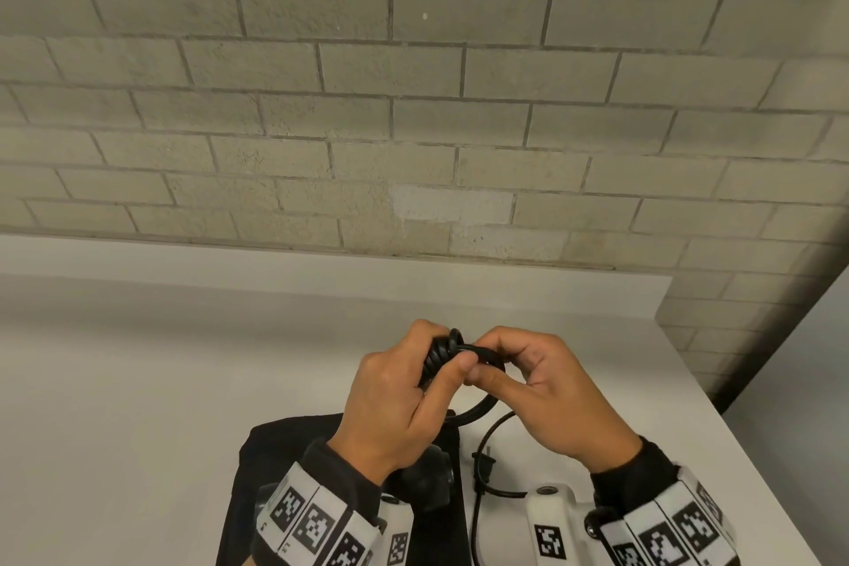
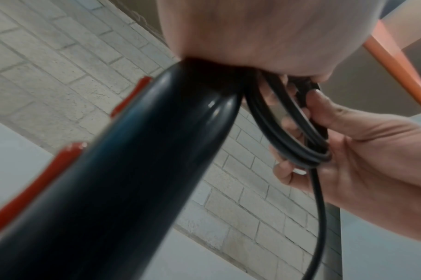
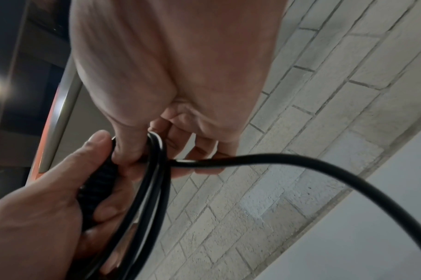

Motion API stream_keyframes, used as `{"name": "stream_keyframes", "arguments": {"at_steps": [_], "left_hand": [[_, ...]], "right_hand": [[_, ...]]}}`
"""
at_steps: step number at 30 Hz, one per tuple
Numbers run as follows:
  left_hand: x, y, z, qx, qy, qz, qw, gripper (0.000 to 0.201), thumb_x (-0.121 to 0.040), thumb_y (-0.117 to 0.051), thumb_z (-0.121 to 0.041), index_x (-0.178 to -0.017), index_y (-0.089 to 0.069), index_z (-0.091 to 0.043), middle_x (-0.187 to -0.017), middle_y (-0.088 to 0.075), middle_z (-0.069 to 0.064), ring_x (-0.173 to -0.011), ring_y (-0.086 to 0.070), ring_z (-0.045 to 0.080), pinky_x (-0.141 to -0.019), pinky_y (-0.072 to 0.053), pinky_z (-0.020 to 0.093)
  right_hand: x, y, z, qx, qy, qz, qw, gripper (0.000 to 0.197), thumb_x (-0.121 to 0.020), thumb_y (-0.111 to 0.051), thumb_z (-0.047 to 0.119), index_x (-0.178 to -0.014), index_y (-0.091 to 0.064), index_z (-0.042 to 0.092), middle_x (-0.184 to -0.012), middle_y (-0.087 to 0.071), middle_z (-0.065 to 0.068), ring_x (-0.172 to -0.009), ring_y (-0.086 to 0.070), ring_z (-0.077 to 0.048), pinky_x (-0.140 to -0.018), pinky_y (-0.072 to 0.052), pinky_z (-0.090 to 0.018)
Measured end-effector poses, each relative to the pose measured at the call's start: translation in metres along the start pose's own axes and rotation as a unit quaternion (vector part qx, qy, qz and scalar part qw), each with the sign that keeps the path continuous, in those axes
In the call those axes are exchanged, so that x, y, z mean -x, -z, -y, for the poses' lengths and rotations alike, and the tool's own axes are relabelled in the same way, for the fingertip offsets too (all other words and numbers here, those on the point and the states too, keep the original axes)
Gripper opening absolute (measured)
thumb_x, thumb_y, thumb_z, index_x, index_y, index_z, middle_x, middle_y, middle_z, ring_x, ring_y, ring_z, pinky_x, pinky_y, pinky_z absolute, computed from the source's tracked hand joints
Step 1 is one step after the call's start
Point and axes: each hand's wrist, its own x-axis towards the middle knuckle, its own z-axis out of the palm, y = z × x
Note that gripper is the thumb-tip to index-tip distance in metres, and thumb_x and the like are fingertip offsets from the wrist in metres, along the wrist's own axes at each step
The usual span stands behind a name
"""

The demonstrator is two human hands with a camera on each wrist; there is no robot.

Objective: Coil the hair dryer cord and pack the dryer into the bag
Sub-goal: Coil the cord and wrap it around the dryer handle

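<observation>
Head view: over the white table [image 1: 138, 381], the left hand [image 1: 390, 400] grips the coiled cord [image 1: 441, 352]; the right hand [image 1: 546, 386] pinches a loop beside it, above the black bag [image 1: 257, 473].

Left wrist view: the hair dryer [image 2: 123, 170] hangs below that fist.

Right wrist view: 1 strand trails away.

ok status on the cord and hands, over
Left hand grips dryer and coils. Right hand pinches cord loop. Plug end hangs loose; bag underneath.
</observation>
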Motion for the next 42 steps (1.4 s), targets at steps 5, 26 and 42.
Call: {"name": "stream_keyframes", "arguments": {"at_steps": [5,26,42], "left_hand": [[0.000,0.003,-0.001,-0.003,0.000,0.004,1.000,0.034,-0.098,-0.043,-0.052,-0.126,-0.045,-0.031,-0.057,-0.043,-0.019,-0.047,-0.045,0.002,-0.049,-0.035,0.009],[-0.005,-0.005,0.005,-0.083,-0.018,-0.040,0.996,0.031,-0.101,-0.038,-0.050,-0.108,-0.054,-0.024,-0.071,-0.056,-0.017,-0.056,-0.051,0.000,-0.052,-0.039,0.007],[-0.009,-0.003,0.013,-0.099,-0.021,-0.057,0.993,0.025,-0.099,-0.045,-0.047,-0.105,-0.055,-0.025,-0.069,-0.042,-0.025,-0.052,-0.042,-0.013,-0.053,-0.033,0.004]], "right_hand": [[-0.002,0.001,0.006,-0.013,-0.009,0.037,0.999,0.013,-0.088,-0.066,0.030,-0.086,-0.070,0.018,-0.078,-0.071,0.000,-0.079,-0.064,-0.014,-0.079,-0.051,-0.024],[0.021,-0.063,0.011,0.258,-0.089,-0.166,0.948,0.016,-0.096,-0.050,0.037,-0.098,-0.062,0.028,-0.073,-0.049,0.015,-0.063,-0.050,-0.007,-0.060,-0.048,-0.022],[0.055,-0.041,0.016,-0.251,-0.119,-0.158,0.948,0.031,-0.059,-0.086,0.031,-0.086,-0.073,0.021,-0.102,-0.073,-0.009,-0.106,-0.068,-0.019,-0.085,-0.054,-0.021]]}}
